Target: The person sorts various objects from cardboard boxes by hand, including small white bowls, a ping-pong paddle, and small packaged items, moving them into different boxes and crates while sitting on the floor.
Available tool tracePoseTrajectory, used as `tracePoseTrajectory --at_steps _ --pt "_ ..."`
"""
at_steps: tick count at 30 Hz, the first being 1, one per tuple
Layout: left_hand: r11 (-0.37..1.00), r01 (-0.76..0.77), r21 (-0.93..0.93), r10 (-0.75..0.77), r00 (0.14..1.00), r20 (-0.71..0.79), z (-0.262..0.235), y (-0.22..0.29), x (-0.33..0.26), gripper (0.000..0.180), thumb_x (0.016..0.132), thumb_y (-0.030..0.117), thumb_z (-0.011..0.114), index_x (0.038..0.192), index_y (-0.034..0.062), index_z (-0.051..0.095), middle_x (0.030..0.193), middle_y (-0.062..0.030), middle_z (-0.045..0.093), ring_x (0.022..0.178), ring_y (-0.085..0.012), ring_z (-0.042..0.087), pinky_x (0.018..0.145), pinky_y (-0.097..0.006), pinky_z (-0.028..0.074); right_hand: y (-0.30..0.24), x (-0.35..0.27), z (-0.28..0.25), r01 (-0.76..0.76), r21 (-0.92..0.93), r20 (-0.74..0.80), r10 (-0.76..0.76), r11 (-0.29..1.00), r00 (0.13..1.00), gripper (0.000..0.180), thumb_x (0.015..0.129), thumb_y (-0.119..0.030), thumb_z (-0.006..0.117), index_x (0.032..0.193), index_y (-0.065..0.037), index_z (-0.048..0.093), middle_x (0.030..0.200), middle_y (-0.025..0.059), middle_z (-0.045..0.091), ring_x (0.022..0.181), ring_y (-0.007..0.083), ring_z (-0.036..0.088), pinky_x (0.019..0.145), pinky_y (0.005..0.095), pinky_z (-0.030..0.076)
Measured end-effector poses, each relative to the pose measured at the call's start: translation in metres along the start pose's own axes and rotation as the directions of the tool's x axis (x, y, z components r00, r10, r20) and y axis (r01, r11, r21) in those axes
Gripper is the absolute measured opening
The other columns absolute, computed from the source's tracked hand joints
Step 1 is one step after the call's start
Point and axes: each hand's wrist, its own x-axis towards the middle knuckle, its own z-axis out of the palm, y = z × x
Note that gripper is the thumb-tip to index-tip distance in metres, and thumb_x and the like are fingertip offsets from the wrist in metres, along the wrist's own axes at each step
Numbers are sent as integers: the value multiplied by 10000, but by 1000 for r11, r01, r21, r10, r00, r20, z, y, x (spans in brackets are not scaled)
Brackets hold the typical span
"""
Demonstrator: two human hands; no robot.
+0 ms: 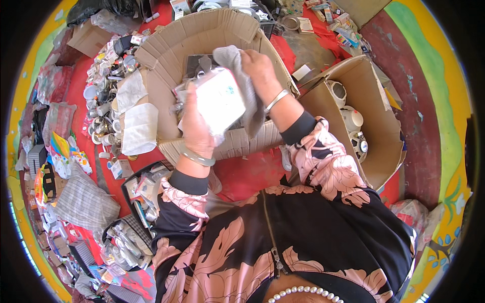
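White and rectangular, the package (222,98) is above the open cardboard carton (166,53) in front of you, its bright face turned up. Your left hand (197,127) has its grip closed around the package's left side, while your right hand (260,70) has its grip bunched on a grey cloth (231,56) that hangs along the package's right edge. To your right, a second carton (381,121) holds rounded white items (352,119).
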Motion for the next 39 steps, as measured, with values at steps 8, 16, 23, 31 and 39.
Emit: tracePoseTrajectory --at_steps 8,16,23,31,39 --pt "964 -189 -189 186 982 -32 -6 28 6 561 907 444 351 1202 -21 453 1144 -149 541 1023 -270 551 869 -394 450 -6 7 -41 -743 541 837 161 -393 523 492 875 -427 463 1187 -48 481 1068 125 577 892 211 582 751 317 483" --pt "983 -179 32 179 984 5 0 20 9 533 918 422 368 1190 -28 455 1124 -128 541 1025 -214 533 900 -339 417 -71 -12 -30 -696 701 711 224 -153 667 360 789 -115 660 1100 3 522 985 44 590 864 108 564 754 237 467" --pt "999 26 -26 -30 990 -141 -29 3 20 706 826 566 478 1212 -21 408 1178 -139 466 1109 -238 446 961 -372 342 -58 9 -53 84 322 -149 -37 943 988 272 640 -55 671 906 -44 613 837 57 585 774 253 550 676 345 444" --pt "921 119 -370 -51 981 190 -17 17 14 599 865 562 374 1166 55 479 1131 -100 542 1031 -247 522 915 -379 404 -86 -29 -34 586 86 -35 -586 805 810 292 609 -144 621 900 -156 639 911 6 550 845 190 525 655 329 397" --pt "938 -7 -347 43 995 94 -13 41 7 649 837 555 443 1213 26 418 1118 -155 536 1027 -310 528 915 -456 409 -69 -5 -62 -215 801 341 -129 559 931 234 688 -115 701 904 -66 625 800 43 617 690 152 581 619 278 469"
